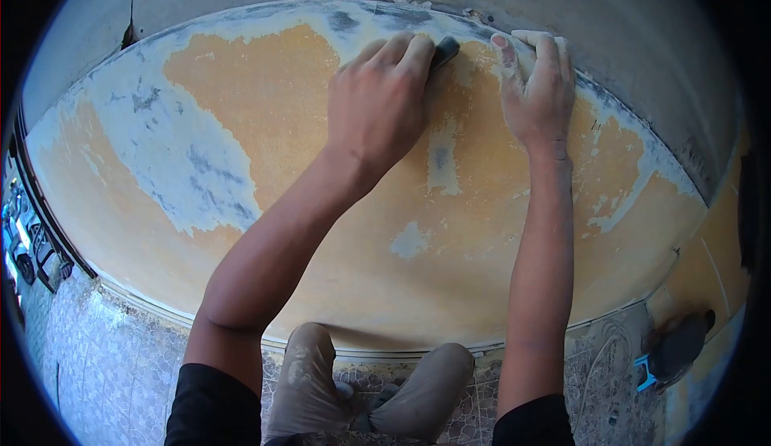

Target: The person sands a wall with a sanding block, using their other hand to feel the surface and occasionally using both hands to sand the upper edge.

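Note:
My left hand (pixel 381 96) is closed around a dark block (pixel 444 52), perhaps a sanding block; only its end shows past the fingers. The block lies against the upper part of a curved panel (pixel 345 277), which has worn orange-yellow paint with pale, grey-smudged patches. To the right, my right hand (pixel 542 92) rests at the panel's upper edge, holding nothing. Its thumb stands apart from the fingers, and pale dust coats both.
Past the panel's upper edge is a dull grey surface (pixel 642 36). Patterned paving (pixel 136 349) lies below, around my knees. At lower right sits a dark object (pixel 677 348) beside a light-blue piece (pixel 644 372). Dark vehicle-like shapes (pixel 32 245) stand at far left.

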`<state>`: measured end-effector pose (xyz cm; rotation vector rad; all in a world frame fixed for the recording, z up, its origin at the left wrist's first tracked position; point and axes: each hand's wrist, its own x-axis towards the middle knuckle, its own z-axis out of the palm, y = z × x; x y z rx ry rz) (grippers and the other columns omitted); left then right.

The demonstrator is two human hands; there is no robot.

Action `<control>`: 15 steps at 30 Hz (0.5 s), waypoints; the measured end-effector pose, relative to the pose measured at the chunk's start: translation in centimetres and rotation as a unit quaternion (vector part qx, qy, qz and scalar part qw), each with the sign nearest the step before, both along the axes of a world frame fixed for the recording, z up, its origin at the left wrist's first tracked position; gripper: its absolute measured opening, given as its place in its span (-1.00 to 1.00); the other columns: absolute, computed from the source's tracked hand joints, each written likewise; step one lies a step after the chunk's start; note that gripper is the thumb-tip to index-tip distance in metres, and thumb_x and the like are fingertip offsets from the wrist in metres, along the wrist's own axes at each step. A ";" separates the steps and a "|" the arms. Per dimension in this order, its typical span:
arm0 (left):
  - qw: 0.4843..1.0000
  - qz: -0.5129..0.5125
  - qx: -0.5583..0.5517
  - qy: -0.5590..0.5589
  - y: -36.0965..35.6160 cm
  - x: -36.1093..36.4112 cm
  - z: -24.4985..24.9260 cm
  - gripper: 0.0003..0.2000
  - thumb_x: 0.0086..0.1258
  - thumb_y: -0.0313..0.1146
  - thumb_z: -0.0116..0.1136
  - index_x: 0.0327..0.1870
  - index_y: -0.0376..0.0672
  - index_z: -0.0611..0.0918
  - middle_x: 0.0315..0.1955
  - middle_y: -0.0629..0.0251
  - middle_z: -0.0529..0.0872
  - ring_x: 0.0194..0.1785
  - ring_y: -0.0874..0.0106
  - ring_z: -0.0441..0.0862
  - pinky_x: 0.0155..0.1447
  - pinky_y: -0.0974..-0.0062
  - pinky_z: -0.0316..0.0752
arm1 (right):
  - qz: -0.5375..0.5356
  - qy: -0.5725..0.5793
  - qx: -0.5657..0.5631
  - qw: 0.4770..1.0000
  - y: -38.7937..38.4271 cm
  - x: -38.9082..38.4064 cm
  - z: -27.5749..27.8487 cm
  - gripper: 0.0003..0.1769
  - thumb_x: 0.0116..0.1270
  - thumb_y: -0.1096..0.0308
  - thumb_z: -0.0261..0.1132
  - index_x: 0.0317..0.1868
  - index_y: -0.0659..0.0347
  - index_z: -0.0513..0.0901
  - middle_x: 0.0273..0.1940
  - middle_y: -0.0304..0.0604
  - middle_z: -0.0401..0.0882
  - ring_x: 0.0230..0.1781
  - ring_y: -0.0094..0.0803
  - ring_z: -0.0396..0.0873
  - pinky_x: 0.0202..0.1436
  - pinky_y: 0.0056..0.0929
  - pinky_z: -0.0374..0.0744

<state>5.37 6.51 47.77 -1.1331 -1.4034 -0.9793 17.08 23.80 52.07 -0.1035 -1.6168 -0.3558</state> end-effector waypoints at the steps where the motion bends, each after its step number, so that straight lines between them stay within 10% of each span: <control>1: 0.999 0.006 0.025 0.035 0.8 0.1 1.5 -0.82 0.35 -0.33 0.36 -0.17 -0.16 0.61 -0.26 0.20 0.69 -0.16 0.13 0.70 -0.12 0.16 0.60 | 0.015 -0.003 -0.004 1.000 -0.1 0.1 0.0 -0.46 0.50 -0.18 0.33 0.01 0.19 0.63 -0.08 -0.04 0.55 0.01 0.02 0.54 0.14 0.01 0.49; 9: 0.997 -0.019 -0.031 0.062 -0.5 1.0 -4.6 -0.84 0.37 -0.35 0.29 -0.11 -0.17 0.63 -0.23 0.26 0.70 -0.09 0.19 0.73 -0.11 0.21 0.63 | 0.036 -0.024 -0.029 0.999 -0.3 0.7 0.2 -0.48 0.51 -0.17 0.32 0.01 0.18 0.64 -0.05 -0.04 0.58 0.04 -0.01 0.56 0.18 0.00 0.49; 12: 0.993 -0.057 -0.089 -0.048 -3.1 0.4 -7.0 -0.82 0.40 -0.34 0.39 -0.16 -0.21 0.65 -0.33 0.24 0.72 -0.24 0.29 0.72 -0.17 0.28 0.59 | 0.021 -0.008 -0.008 1.000 0.4 0.4 0.2 -0.48 0.51 -0.18 0.32 0.00 0.17 0.65 -0.06 -0.06 0.58 0.04 -0.02 0.55 0.19 -0.02 0.48; 15: 0.840 -0.318 -0.147 -0.415 -5.3 0.6 -6.2 -0.68 0.51 -0.12 0.42 -0.18 -0.24 0.70 -0.40 0.38 0.74 -0.27 0.68 0.60 -0.18 0.54 0.50 | 0.022 0.003 0.024 0.999 0.9 0.2 0.1 -0.48 0.51 -0.18 0.32 0.00 0.16 0.65 -0.06 -0.08 0.58 0.03 -0.03 0.54 0.21 -0.05 0.47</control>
